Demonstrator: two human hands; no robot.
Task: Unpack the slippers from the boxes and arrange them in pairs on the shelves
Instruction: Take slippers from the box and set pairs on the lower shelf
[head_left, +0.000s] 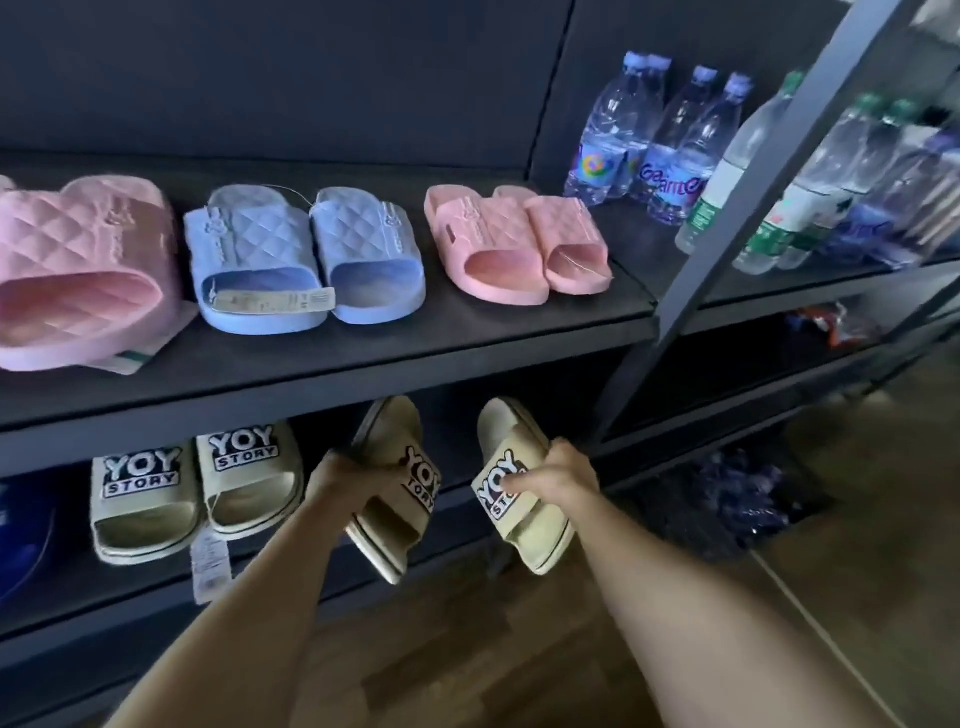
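My left hand (340, 480) grips a beige "YOY STORY" slipper (387, 525) by its strap, tilted on edge in front of the lower shelf (291, 587). My right hand (558, 475) grips the matching beige slipper (530, 525) over its strap, just to the right. Both slippers hang in the air at the lower shelf's front. A beige pair (195, 486) with a hanging tag stands on the lower shelf to the left. On the upper shelf (332, 358) sit a large pink slipper (78, 270), a blue pair (306, 254) and a smaller pink pair (514, 244).
Water bottles (670, 140) stand at the upper shelf's right end and on the adjoining rack (831, 176). A grey metal upright (727, 218) divides the two racks. Something dark blue (26, 530) lies at the lower shelf's far left. Wooden floor (857, 597) lies below.
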